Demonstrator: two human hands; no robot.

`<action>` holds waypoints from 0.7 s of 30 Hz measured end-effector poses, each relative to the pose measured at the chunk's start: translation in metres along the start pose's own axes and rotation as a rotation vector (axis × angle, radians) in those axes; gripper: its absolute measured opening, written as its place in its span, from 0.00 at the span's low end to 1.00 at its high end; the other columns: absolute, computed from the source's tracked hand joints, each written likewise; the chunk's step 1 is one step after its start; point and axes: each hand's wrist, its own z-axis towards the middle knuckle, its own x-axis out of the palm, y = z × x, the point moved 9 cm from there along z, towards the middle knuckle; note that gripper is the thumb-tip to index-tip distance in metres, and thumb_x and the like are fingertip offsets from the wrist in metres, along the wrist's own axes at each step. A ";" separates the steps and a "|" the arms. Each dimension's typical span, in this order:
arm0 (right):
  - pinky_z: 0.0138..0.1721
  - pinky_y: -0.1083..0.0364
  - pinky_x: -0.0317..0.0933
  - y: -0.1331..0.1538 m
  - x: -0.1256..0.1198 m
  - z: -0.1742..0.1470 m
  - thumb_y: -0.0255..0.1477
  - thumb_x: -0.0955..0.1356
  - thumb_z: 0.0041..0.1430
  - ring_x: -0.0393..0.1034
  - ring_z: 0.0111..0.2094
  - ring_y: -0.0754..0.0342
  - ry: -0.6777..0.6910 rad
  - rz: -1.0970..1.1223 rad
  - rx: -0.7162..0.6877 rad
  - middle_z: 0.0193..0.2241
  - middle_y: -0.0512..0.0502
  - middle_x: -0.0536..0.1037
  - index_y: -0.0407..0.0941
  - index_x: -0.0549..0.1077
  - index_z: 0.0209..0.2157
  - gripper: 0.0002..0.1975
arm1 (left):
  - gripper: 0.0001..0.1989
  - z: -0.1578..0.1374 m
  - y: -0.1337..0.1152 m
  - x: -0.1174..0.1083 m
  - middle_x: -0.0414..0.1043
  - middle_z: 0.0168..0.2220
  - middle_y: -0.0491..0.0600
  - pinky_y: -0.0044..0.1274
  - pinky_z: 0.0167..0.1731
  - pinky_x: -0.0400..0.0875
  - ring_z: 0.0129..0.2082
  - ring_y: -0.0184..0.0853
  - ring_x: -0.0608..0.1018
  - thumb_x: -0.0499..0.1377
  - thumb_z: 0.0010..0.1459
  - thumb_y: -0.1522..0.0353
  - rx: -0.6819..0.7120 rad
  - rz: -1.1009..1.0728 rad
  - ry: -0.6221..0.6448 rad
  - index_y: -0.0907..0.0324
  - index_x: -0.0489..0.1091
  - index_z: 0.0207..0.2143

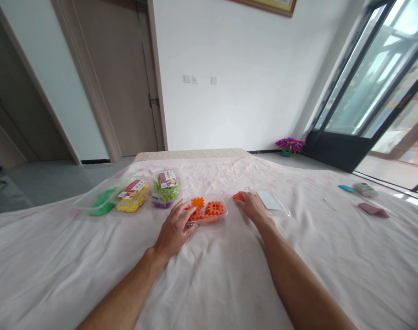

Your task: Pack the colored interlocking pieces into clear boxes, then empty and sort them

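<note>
A clear plastic tub (225, 214) in the middle of the table holds several orange interlocking plastic blocks (214, 208). My left hand (175, 228) grips the tub's left end, thumb along the front side and fingers over the rim. To the right of the tub, my right hand (253, 206) is closed on an orange block (238, 197), low over the cloth; the fingers partly hide it. Just beyond that hand lies a clear plastic lid (283, 209) with a white label (268, 200).
Left of the tub stand clear containers of green-purple blocks (165, 189), yellow blocks (131, 199) and green pieces (103, 201). On the right lie a pink paper (373, 210), a white packet (365, 189) and a blue item (346, 188). A wrinkled pale tablecloth (215, 284) covers the table.
</note>
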 end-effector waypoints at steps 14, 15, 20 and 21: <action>0.54 0.48 0.61 0.173 -0.042 -0.058 0.20 0.70 0.51 0.72 0.49 0.49 -0.025 0.489 -0.680 0.48 0.46 0.79 0.48 0.75 0.49 0.22 | 0.36 -0.002 0.007 -0.002 0.55 0.66 0.58 0.41 0.63 0.59 0.67 0.44 0.59 0.60 0.61 0.63 -0.065 -0.125 -0.045 0.56 0.47 0.66; 0.54 0.48 0.61 0.182 -0.038 -0.065 0.20 0.69 0.50 0.72 0.48 0.49 -0.002 0.478 -0.702 0.47 0.46 0.79 0.48 0.75 0.49 0.23 | 0.36 -0.001 0.006 -0.002 0.55 0.65 0.58 0.41 0.63 0.59 0.66 0.44 0.59 0.60 0.61 0.63 -0.060 -0.131 -0.049 0.56 0.47 0.66; 0.56 0.46 0.61 0.194 -0.022 -0.074 0.20 0.69 0.52 0.69 0.54 0.46 0.060 0.443 -0.636 0.52 0.41 0.76 0.47 0.71 0.56 0.28 | 0.35 -0.001 0.006 -0.003 0.57 0.64 0.59 0.42 0.62 0.61 0.65 0.45 0.61 0.61 0.60 0.64 -0.067 -0.153 -0.056 0.55 0.47 0.65; 0.57 0.46 0.60 0.193 -0.021 -0.074 0.20 0.69 0.52 0.68 0.55 0.46 0.066 0.455 -0.630 0.54 0.41 0.74 0.47 0.70 0.57 0.29 | 0.35 -0.001 0.006 -0.003 0.57 0.63 0.59 0.42 0.62 0.61 0.65 0.45 0.61 0.61 0.60 0.64 -0.070 -0.153 -0.058 0.55 0.48 0.64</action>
